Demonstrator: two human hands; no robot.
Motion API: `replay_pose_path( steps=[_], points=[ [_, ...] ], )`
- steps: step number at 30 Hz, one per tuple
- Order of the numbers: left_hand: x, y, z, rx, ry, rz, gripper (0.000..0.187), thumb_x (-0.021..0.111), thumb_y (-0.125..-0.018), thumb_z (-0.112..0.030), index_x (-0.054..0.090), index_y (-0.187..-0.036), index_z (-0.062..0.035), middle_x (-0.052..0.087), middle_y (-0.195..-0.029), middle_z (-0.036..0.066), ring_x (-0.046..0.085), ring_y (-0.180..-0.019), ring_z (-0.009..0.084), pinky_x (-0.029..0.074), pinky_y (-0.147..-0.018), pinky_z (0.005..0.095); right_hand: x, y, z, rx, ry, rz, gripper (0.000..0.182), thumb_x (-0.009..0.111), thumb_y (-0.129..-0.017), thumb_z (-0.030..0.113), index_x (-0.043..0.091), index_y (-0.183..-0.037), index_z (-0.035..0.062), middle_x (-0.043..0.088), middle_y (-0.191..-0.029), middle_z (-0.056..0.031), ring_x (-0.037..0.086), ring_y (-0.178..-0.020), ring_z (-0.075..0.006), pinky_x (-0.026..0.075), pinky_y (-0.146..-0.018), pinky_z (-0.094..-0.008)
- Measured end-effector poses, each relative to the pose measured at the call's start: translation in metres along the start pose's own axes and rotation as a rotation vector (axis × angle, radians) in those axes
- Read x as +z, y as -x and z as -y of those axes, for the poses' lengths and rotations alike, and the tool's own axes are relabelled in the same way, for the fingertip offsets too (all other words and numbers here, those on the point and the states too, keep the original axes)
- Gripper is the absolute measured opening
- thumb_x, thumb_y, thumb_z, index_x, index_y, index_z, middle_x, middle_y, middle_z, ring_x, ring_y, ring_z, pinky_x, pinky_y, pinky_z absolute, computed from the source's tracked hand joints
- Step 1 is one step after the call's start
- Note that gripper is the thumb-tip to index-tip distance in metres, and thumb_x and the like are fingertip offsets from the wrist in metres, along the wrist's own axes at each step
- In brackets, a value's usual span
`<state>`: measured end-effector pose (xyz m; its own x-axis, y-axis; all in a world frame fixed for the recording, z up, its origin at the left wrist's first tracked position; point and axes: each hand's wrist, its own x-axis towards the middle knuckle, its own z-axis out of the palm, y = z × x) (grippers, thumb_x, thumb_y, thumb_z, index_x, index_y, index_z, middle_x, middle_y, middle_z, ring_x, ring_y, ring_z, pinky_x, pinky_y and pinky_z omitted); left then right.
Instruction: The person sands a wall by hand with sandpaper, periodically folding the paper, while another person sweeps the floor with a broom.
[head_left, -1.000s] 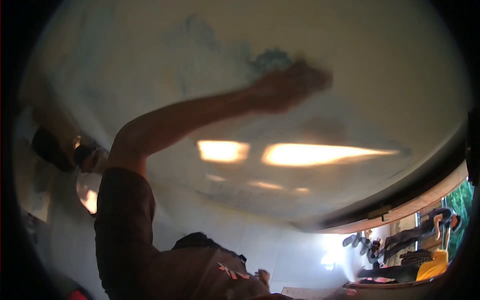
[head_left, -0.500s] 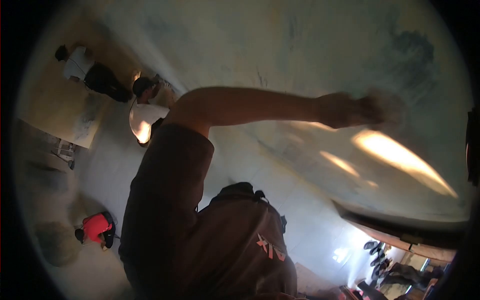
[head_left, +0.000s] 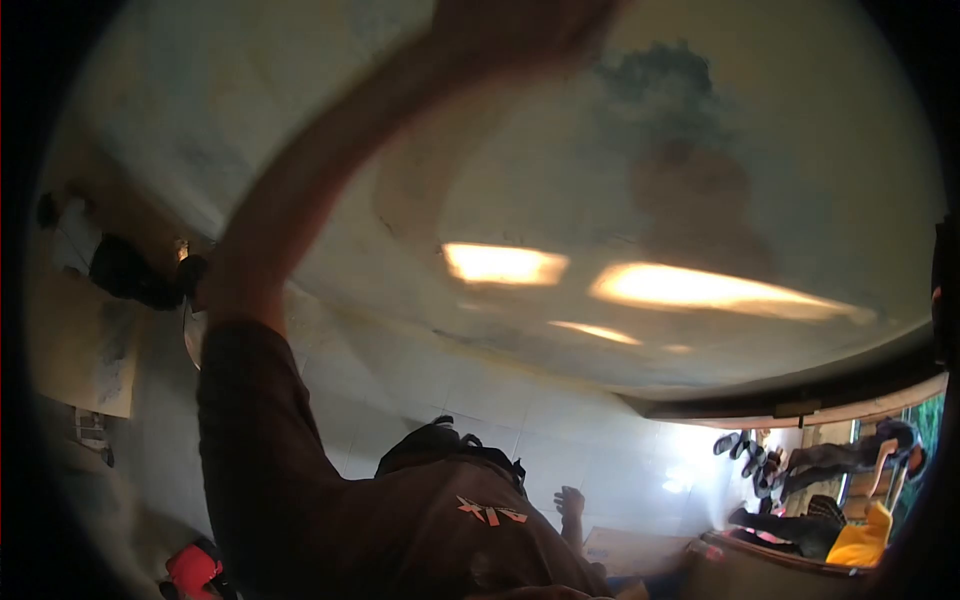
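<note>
My left arm is raised across the pale painted wall (head_left: 560, 190). My left hand (head_left: 530, 28) is at the top of the view, close to the wall and smeared by motion. Its fingers run past the upper edge, so I cannot see whether it holds anything. To the right of it the wall carries a dark grey-green smudge (head_left: 660, 80). Down beside my dark shirt (head_left: 430, 530), my right hand (head_left: 570, 500) is held out over the light floor. Its fingers are apart with nothing visible in them.
Bright sunlight patches (head_left: 505, 264) fall on the wall. A dark-edged wooden ledge (head_left: 740, 408) runs along the right. People are at the left, one in red (head_left: 195, 570) low down, and others at right, one in yellow (head_left: 860, 540). Shoes (head_left: 745, 450) lie on the tiled floor (head_left: 560, 430).
My left hand has swept from the right of the wall up and left to the top edge. My right hand has come into view. The whole view has turned somewhat to the right.
</note>
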<state>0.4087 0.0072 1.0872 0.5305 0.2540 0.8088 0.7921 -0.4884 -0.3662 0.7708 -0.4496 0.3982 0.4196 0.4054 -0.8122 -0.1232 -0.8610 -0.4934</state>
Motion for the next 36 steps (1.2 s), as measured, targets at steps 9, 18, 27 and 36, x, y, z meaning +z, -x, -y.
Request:
replay_pose_path(
  steps=[9,18,27,36],
  points=[
    [0.137,0.338,-0.152,0.042,0.296,0.346,0.044,0.055,-0.085,-0.022,0.054,-0.13,-0.0185,0.056,-0.126,-0.002,0.049,-0.117,0.0147,0.038,-0.102,0.0424,-0.001,0.012,0.031,-0.204,0.2,0.106,0.025,0.058,-0.09,0.024,0.061,-0.107,0.0049,0.07,-0.081,-0.0104,0.065,-0.063,-0.0173,0.047,-0.051,-0.0281],
    [0.021,0.009,-0.037,-0.128,-0.045,-0.409,0.052,0.038,-0.097,-0.022,0.028,-0.143,-0.0002,0.027,-0.149,0.018,0.02,-0.141,0.0298,0.01,-0.116,0.0461,-0.025,0.021,-0.002,-0.061,0.246,0.044,0.022,0.059,-0.088,0.022,0.063,-0.102,0.0052,0.069,-0.079,-0.0104,0.063,-0.059,-0.0165,0.045,-0.045,-0.0274],
    [0.146,0.274,-0.168,0.289,0.45,0.04,0.041,0.064,-0.078,-0.018,0.063,-0.117,-0.0113,0.063,-0.115,0.001,0.06,-0.103,0.0162,0.05,-0.088,0.0294,0.0,0.024,-0.02,-0.079,0.147,0.087,0.031,0.059,-0.089,0.026,0.058,-0.11,0.0032,0.069,-0.082,-0.0117,0.064,-0.065,-0.0192,0.047,-0.052,-0.0306],
    [0.022,0.015,-0.029,-0.022,-0.002,-0.222,0.05,0.05,-0.089,-0.021,0.041,-0.136,-0.0111,0.04,-0.14,0.012,0.037,-0.126,0.0281,0.026,-0.102,0.0492,-0.006,0.014,-0.085,0.123,0.154,0.116,0.032,0.056,-0.091,0.025,0.056,-0.114,0.0038,0.069,-0.088,-0.0137,0.065,-0.068,-0.0212,0.048,-0.053,-0.0329]
  ],
)
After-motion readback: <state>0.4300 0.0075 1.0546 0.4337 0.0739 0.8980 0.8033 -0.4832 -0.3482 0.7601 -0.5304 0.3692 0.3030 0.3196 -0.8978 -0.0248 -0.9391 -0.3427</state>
